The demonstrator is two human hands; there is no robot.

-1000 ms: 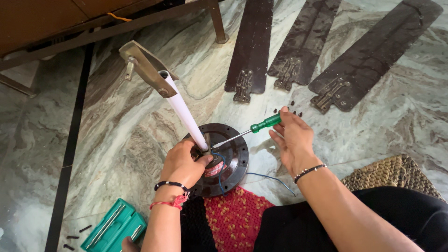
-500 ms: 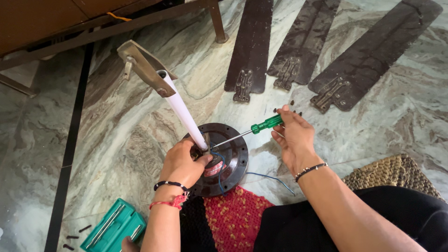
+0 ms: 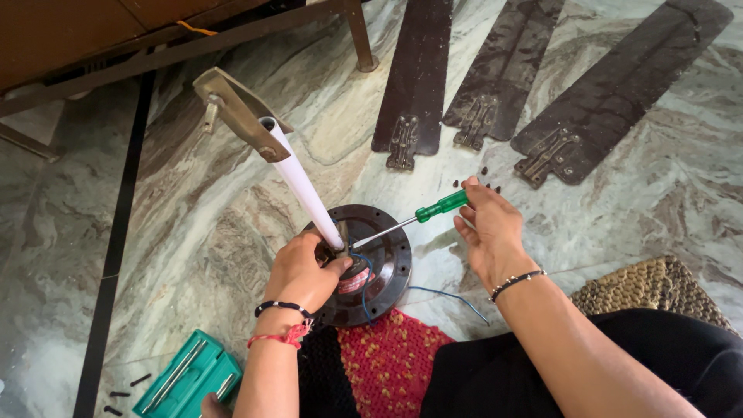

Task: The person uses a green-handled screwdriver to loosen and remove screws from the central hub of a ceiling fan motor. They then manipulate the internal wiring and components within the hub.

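Observation:
A dark round fan motor (image 3: 387,267) lies on the marble floor with a white down rod (image 3: 302,182) rising from its hub to a metal mounting bracket (image 3: 232,112). My left hand (image 3: 302,271) grips the base of the rod at the hub. My right hand (image 3: 487,228) holds a green-handled screwdriver (image 3: 441,206), its shaft slanting down with the tip at the hub next to the left fingers. A blue wire (image 3: 445,294) trails out from the motor toward my leg.
Three dark fan blades (image 3: 418,70) (image 3: 507,62) (image 3: 619,93) lie on the floor beyond the motor, with small screws (image 3: 476,183) near them. A green tool case (image 3: 190,379) sits at lower left. A woven mat (image 3: 650,290) and red knitted cloth (image 3: 387,356) lie near my legs. A wooden furniture frame (image 3: 155,39) stands at top left.
My right hand has shifted slightly on the screwdriver handle, as if turning it. My left hand stays on the rod base; the motor has not moved.

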